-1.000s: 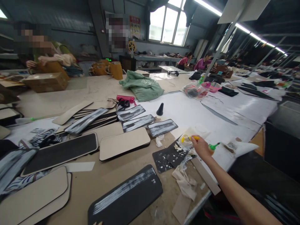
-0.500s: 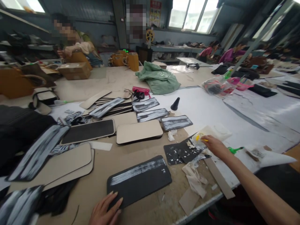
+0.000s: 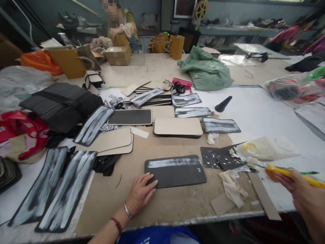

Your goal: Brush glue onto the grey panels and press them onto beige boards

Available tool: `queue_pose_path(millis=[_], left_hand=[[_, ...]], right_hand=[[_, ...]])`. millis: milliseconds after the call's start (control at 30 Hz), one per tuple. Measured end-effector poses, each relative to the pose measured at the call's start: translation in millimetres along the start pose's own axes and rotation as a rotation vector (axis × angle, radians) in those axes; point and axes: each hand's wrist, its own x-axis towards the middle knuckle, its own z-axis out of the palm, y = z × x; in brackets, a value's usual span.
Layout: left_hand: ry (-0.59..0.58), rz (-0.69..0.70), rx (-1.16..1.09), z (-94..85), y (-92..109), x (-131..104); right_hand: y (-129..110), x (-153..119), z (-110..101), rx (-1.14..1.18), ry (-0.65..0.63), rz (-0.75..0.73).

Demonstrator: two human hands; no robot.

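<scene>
My left hand (image 3: pixel 142 190) lies flat with fingers outstretched on the lower left corner of a dark rectangular panel (image 3: pixel 177 174). A streaky white band of glue-like coating runs along the panel's far edge. On the right, my right hand (image 3: pixel 303 191) is closed around the yellow handle of a brush (image 3: pixel 286 172). Its head points left, over a glue-spattered black scrap (image 3: pixel 230 158) and beside a translucent plastic bag (image 3: pixel 270 148). A crumpled pale cloth (image 3: pixel 233 186) lies between the panel and my right hand.
Coated dark strips (image 3: pixel 68 189) lie at the left and a stack of beige panels (image 3: pixel 177 127) beyond the dark panel. A black cone (image 3: pixel 223 104), a green sack (image 3: pixel 205 69) and a bundle of black pieces (image 3: pixel 61 105) stand around. Across the table a person (image 3: pixel 124 27) works.
The view has swung left, so more of the table's left side shows. My right hand has drawn back toward me with the brush. My left hand stays on the dark panel.
</scene>
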Motion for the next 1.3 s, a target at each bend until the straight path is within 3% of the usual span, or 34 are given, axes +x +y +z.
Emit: queue_pose_path(millis=[67,167,267,333,500,667,800,933,1000,1167,1300], left_hand=[[-0.008,-0.011,-0.019,0.0,-1,-1],[0.003,-0.016,-0.039,1.3,-2,-2],[0.024,-0.009,-0.052,1.9,-2,-2],[0.029,-0.002,-0.055,1.4,-3,-2],[0.034,-0.010,-0.080,1.3,-2,-2],[0.013,-0.076,-0.176,0.9,0,-2],[0.001,-0.263,-0.463,-9.2,-4,7],[-0.048,-0.594,-0.815,-20.5,-18,21],[-0.076,-0.668,-0.925,-21.0,-25,25],[-0.134,-0.601,-0.985,-10.5,-37,24],[-0.177,-0.423,-0.882,-8.6,-41,19]], right_hand=[[-6,-39,30,0.040,0.027,0.089],[-14,-93,81,0.105,-0.133,0.178],[-11,-124,121,0.136,-0.229,0.266],[-4,-133,136,0.136,-0.265,0.283],[15,-127,137,0.036,-0.262,0.247],[4,-130,116,-0.034,-0.177,0.164],[-12,-172,124,-0.045,-0.291,0.172],[-16,-231,149,-0.133,-0.458,0.208],[-13,-259,165,-0.155,-0.513,0.214],[-4,-306,198,-0.129,-0.564,0.243],[2,-311,202,-0.150,-0.527,0.224]])
